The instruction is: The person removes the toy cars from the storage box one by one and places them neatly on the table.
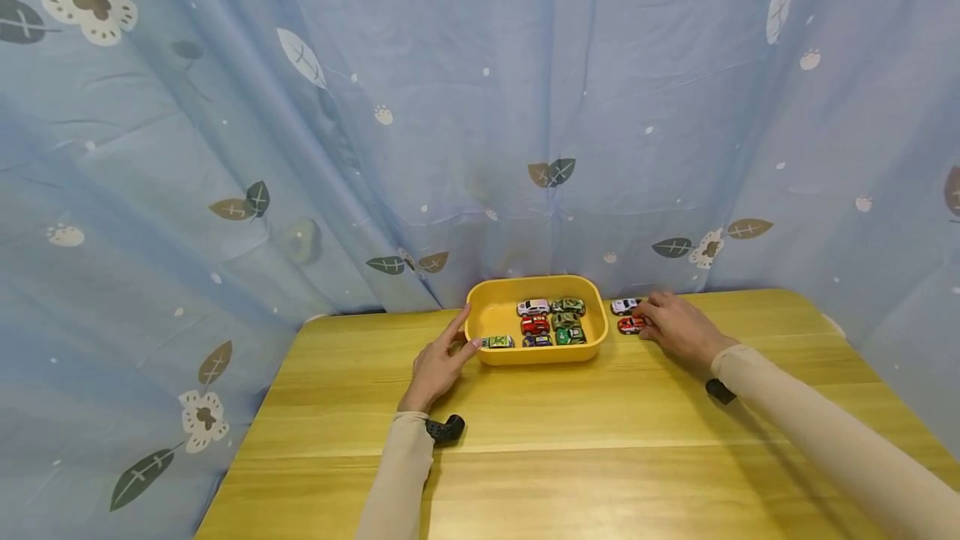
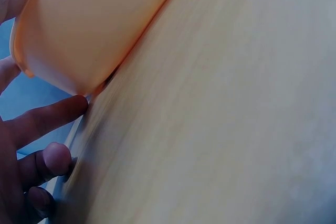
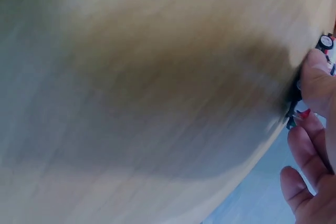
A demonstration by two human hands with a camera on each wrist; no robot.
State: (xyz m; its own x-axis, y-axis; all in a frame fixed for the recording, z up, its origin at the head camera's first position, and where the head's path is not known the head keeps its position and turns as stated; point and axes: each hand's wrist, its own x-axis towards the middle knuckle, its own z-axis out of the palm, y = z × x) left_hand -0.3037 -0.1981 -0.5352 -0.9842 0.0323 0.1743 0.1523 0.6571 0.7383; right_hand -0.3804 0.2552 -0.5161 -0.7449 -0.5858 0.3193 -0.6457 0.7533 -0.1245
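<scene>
A yellow box (image 1: 540,357) with several small toy cars in it stands at the back of the wooden table. My left hand (image 1: 437,367) holds its left end, thumb over the front corner of the rim and forefinger farther back along it. In the left wrist view the middle finger (image 2: 52,116) reaches the box's lower edge. Right of the box, my right hand (image 1: 681,328) pinches a red toy car (image 1: 630,325) at its right end between thumb and fingers. Just behind that car is a white toy car (image 1: 624,307), partly covered by the fingers.
Inside the box, a red car (image 1: 535,325), a green car (image 1: 570,336) and a yellow-green car (image 1: 498,342) sit among others. A blue patterned curtain (image 1: 480,132) hangs close behind the table (image 1: 555,457). Black wrist cameras (image 1: 446,429) sit at both wrists.
</scene>
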